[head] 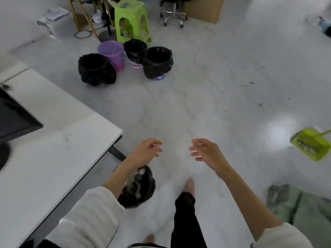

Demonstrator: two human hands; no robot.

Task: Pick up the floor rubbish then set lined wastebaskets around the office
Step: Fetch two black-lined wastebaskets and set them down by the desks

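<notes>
Black-lined wastebaskets (157, 62) are standing clustered on the pale floor (206, 97) ahead; left hand (146, 152) and right hand (206, 152) are hovering apart, fingers loosely curled, holding nothing.

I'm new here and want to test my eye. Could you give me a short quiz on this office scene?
1. True or false: both hands, left hand and right hand, hold nothing.
2. How many baskets stand grouped near the green stool?
3. Which basket sits by the desk: A, an empty pink one; B, a black-lined one with rubbish?

Key: 1 true. 2 four. 3 B.
</notes>
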